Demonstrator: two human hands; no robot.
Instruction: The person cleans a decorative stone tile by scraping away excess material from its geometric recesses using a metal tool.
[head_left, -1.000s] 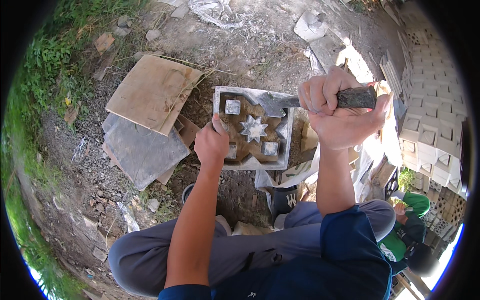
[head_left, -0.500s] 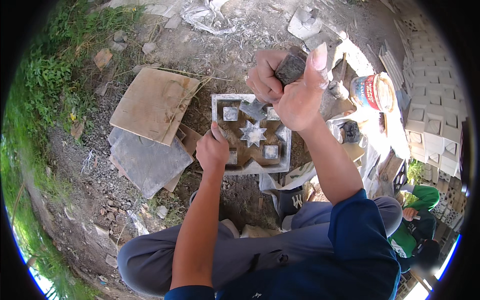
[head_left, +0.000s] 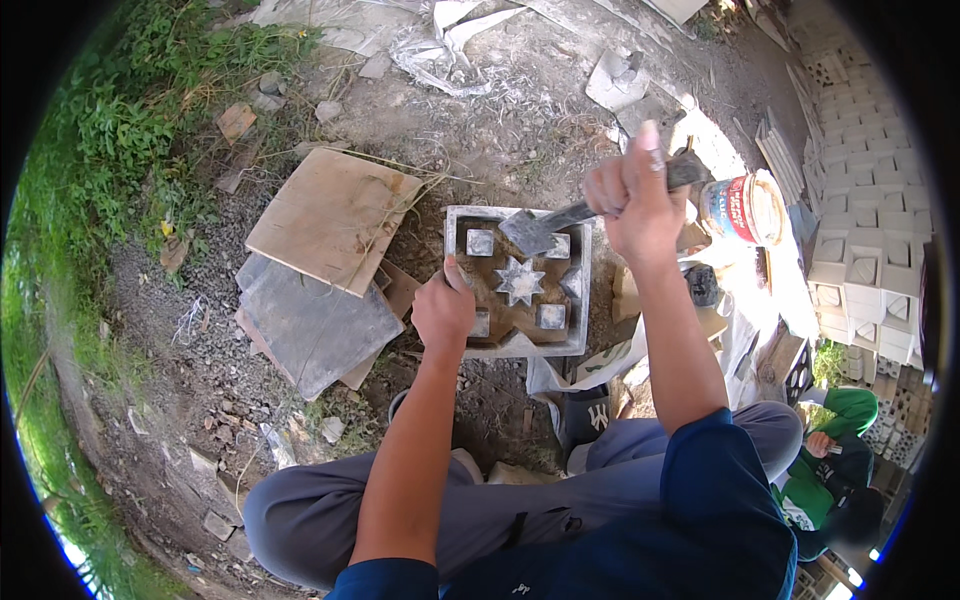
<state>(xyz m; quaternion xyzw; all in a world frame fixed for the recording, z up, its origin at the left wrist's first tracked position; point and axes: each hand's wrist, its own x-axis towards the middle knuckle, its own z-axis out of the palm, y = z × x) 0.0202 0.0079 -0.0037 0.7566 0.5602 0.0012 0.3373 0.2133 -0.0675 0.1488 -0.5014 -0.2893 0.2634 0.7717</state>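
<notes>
A square metal mould [head_left: 590, 300] lies on the ground before me, with a star-shaped block [head_left: 520, 281] at its centre and small square blocks [head_left: 480, 242] near its corners. My left hand [head_left: 445, 305] is closed on the mould's left rim, thumb lying along the top. Above the mould's right side, my right hand [head_left: 637, 205] grips the handle of a trowel [head_left: 530, 234], thumb pointing up. The trowel's flat grey blade reaches over the upper part of the mould and hides part of a square block; whether it touches anything inside, I cannot tell.
Stacked flat boards [head_left: 335, 220] lie left of the mould. A paint bucket [head_left: 742, 208] stands at the right, near a white sheet [head_left: 740, 310]. Rows of pale blocks [head_left: 865, 240] line the far right. Another person [head_left: 835, 470] sits at the lower right.
My right hand has turned and moved to the right, so the trowel's handle now slants low with its blade over the mould. My left hand stays on the rim. The view has shifted slightly.
</notes>
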